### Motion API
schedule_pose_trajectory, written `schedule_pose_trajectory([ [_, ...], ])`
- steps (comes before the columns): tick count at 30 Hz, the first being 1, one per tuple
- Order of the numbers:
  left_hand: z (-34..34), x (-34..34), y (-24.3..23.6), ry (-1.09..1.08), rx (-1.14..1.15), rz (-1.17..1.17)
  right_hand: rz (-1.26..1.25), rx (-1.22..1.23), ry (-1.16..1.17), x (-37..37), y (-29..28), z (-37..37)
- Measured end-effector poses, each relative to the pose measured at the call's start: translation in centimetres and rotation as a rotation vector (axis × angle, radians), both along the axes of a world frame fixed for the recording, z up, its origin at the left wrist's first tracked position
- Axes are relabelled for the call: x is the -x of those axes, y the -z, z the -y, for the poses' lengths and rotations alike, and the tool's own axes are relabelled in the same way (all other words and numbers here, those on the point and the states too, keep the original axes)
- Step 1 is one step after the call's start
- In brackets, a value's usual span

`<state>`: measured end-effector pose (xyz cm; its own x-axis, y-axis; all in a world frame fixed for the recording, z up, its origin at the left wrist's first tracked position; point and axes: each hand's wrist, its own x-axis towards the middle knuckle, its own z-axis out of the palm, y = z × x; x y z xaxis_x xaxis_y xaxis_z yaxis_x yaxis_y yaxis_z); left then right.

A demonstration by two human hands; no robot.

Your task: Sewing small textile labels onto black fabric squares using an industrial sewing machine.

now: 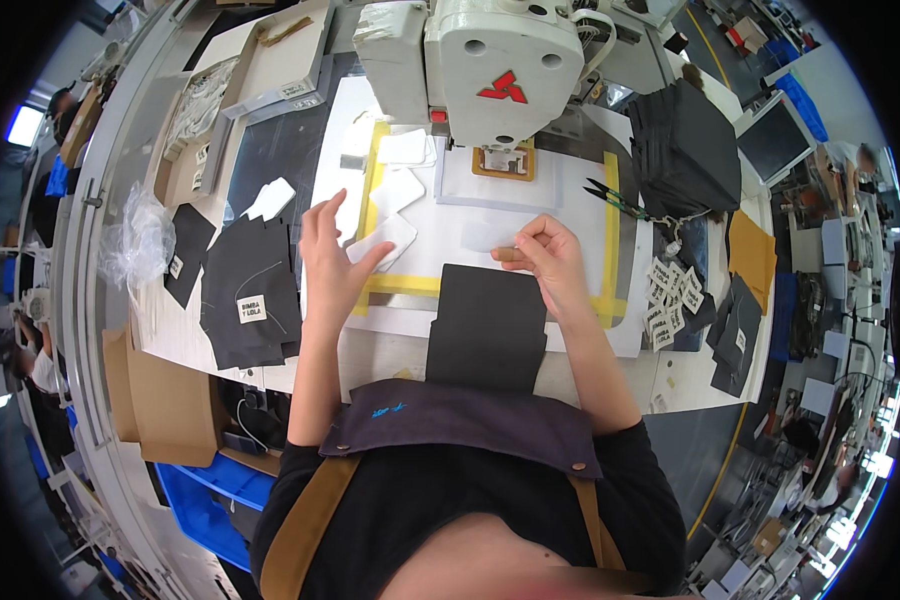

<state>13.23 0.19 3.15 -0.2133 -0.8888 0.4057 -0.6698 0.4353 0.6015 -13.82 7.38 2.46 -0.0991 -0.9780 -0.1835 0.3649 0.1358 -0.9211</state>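
A white sewing machine (500, 70), green-handled snips (618, 200), stacked dark fabric (685, 150), small labels (670, 295) and crumpled plastic (138, 240)

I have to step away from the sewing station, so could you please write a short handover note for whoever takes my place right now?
Left hand: holds a white shaped piece over the yellow-taped template.
Right hand: pinches a small tan label near the template's middle.
Black fabric panel lies flat in front of the body.
Done: panel laid out.
Left: white piece and label not yet set down.
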Motion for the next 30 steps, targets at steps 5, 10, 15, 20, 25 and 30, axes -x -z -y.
schedule_pose_trajectory([
  [5,0.5,6.3,-2.7,0.344,-0.255,-0.264,-0.004,0.003,-0.087,0.5,-0.6,1.3],
  [10,3.3,9.4,-0.7,0.534,-0.336,-0.311,-0.097,0.128,-0.136,1.5,0.5,2.3],
  [15,5.5,10.7,2.9,0.65,-0.067,-0.226,-0.85,0.322,-0.018,2.9,0.5,3.9],
  [20,7.3,10.8,5.0,0.714,0.206,0.177,-1.522,0.532,0.076,3.8,2.7,3.9],
  [25,8.3,10.9,5.3,0.779,0.464,0.255,-1.76,0.63,0.069,2.8,2.6,2.8],
  [30,7.6,10.8,4.6,0.775,0.444,0.35,-1.804,0.451,-0.007,1.8,2.9,2.4],
])
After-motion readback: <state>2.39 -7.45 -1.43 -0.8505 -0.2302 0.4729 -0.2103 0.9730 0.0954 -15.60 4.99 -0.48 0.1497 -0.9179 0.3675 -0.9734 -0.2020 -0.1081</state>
